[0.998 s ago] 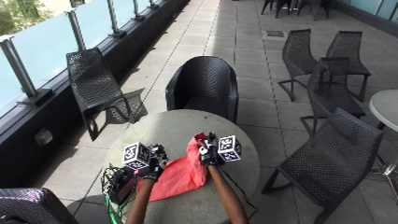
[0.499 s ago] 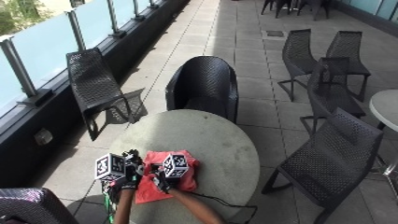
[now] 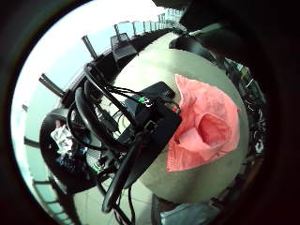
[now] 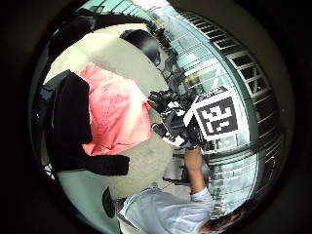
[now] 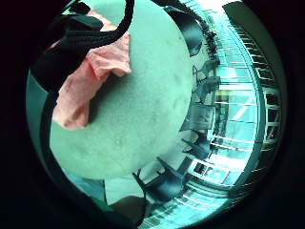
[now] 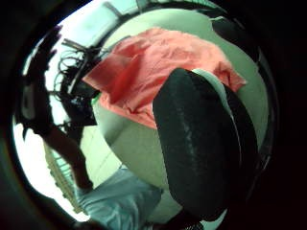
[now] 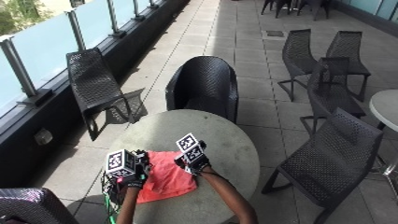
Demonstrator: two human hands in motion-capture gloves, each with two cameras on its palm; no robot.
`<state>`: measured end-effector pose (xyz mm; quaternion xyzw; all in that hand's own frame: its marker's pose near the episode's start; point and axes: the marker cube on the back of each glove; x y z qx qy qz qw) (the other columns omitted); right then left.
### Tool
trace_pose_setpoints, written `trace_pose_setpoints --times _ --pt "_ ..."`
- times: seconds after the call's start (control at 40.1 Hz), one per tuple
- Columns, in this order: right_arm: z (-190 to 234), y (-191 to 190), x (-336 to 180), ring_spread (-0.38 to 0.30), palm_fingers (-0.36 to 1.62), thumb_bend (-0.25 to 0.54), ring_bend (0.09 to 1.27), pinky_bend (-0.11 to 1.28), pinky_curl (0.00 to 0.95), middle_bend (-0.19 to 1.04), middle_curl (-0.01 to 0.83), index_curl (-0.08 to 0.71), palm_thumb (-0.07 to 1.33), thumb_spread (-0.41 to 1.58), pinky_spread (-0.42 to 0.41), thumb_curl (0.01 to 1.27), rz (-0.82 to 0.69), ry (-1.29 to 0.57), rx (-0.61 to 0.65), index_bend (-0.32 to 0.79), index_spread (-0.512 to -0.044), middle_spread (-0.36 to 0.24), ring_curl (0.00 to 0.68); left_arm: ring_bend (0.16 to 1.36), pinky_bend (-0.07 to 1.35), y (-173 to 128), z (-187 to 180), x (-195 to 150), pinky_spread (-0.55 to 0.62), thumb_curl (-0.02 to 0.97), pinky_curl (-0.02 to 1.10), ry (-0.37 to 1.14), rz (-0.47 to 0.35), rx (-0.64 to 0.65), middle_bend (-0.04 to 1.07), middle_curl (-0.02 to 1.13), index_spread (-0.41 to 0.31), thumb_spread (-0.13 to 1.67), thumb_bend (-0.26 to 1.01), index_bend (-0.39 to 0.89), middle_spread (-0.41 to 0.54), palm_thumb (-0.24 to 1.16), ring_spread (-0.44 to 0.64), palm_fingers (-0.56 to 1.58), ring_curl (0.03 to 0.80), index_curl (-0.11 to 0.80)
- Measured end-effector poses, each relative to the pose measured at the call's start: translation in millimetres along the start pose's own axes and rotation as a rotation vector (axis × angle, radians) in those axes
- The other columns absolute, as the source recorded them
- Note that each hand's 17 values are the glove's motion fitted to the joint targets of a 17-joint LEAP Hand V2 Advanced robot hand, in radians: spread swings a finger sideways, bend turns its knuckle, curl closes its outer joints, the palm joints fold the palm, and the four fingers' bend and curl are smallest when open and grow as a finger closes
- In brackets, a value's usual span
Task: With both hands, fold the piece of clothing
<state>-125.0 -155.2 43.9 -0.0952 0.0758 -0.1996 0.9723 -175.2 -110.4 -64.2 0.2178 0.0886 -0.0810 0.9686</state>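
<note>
A red-pink garment (image 7: 167, 184) lies folded on the round grey table (image 7: 230, 144), near its front left edge. My left hand (image 7: 138, 173) hovers at the garment's left side, and the right thumb side palm view shows that hand (image 6: 41, 86) raised with spread fingers, holding nothing. My right hand (image 7: 198, 164) is at the garment's far right corner. From the left palm, the right hand (image 4: 168, 117) has loosely curled fingers just beside the cloth's edge (image 4: 117, 112), with no cloth in them. The garment (image 3: 206, 126) lies flat with one layer folded over (image 6: 163, 67).
A black box with a bundle of cables (image 3: 150, 122) sits at the table's left rim beside the garment. Black chairs stand beyond the table (image 7: 205, 86), to its right (image 7: 330, 158) and by the glass railing (image 7: 93, 88).
A second ago both hands held the garment up by its top. They brought it down toward the near left, laid it on the table and let go; the right hand has drawn off rightward.
</note>
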Motion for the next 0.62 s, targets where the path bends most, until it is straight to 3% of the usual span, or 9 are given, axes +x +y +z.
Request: trace_pose_setpoints --times 0.125,0.274,0.449,0.624 --pt "-23.1 40.9 65.0 -0.065 0.49 -0.044 0.33 0.53 0.342 0.19 0.413 0.255 0.57 1.22 0.115 0.38 0.229 0.205 -0.016 0.14 -0.354 -0.163 0.326 0.45 0.28 8.9 12.2 26.6 0.46 0.264 0.32 -0.024 0.030 -0.085 0.17 0.34 -0.115 1.55 0.04 0.16 -0.005 0.46 0.25 0.47 0.301 0.393" --pt "-10.8 57.8 123.2 -0.026 0.44 -0.021 0.30 0.48 0.329 0.19 0.406 0.271 0.51 1.34 0.184 0.33 0.453 0.138 0.292 0.15 -0.363 -0.149 0.320 0.45 0.29 18.4 12.5 41.9 0.46 0.266 0.33 -0.127 0.054 -0.078 0.16 0.34 -0.120 1.53 0.03 0.16 -0.007 0.44 0.24 0.44 0.305 0.391" --pt "6.5 79.6 133.7 -0.011 0.48 0.008 0.30 0.45 0.315 0.20 0.402 0.273 0.53 1.44 0.216 0.31 0.527 0.008 0.374 0.14 -0.364 -0.142 0.315 0.45 0.29 31.3 11.4 53.4 0.46 0.271 0.32 -0.170 0.072 -0.106 0.17 0.33 -0.121 1.52 0.02 0.17 -0.008 0.43 0.24 0.44 0.303 0.389" --pt "22.5 88.0 133.2 -0.010 0.50 0.022 0.29 0.44 0.321 0.20 0.400 0.281 0.56 1.49 0.229 0.31 0.539 -0.005 0.335 0.14 -0.363 -0.133 0.318 0.45 0.29 38.5 12.2 66.3 0.46 0.275 0.32 -0.196 0.093 -0.146 0.17 0.33 -0.121 1.51 0.01 0.17 -0.008 0.43 0.24 0.45 0.306 0.390"
